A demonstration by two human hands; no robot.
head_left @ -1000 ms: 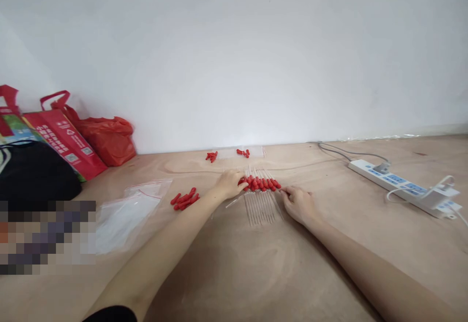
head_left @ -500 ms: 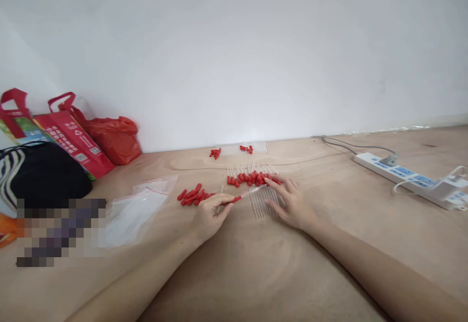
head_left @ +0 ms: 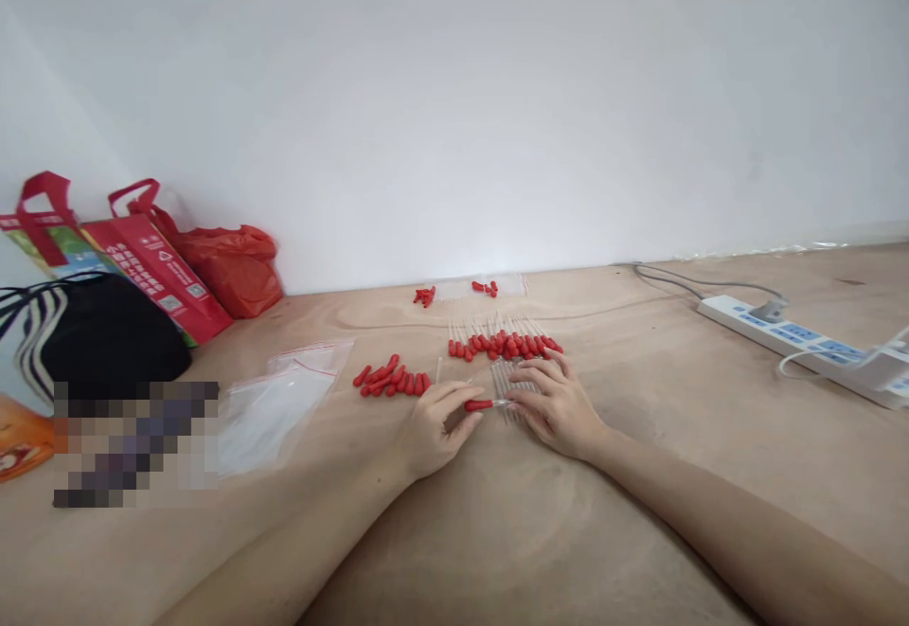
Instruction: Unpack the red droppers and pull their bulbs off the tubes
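Between my hands, level over the tabletop, is a dropper with a red rubber bulb (head_left: 478, 405) on a clear thin tube (head_left: 500, 402). My left hand (head_left: 441, 429) is closed on the bulb with thumb and fingers. The tube end lies in the closed fingertips of my right hand (head_left: 561, 410). Under and beside those right fingers lies a row of bare clear tubes (head_left: 501, 378). Just beyond, several droppers with red bulbs (head_left: 501, 344) lie side by side, tubes pointing away. A pile of loose red bulbs (head_left: 387, 377) sits left of them, beyond my left hand.
Clear zip bags (head_left: 280, 413) lie at left, near a black drawstring bag (head_left: 106, 337) and a red shopping bag (head_left: 160, 271). More red pieces (head_left: 424, 296) and a flat clear bag (head_left: 454, 289) are by the wall. A white power strip (head_left: 788, 330) with cables is at right.
My right hand has come off the red-bulbed row and closed on the tube end. My left hand has moved slightly right and nearer, bringing the bulb with it. The view has shifted slightly.
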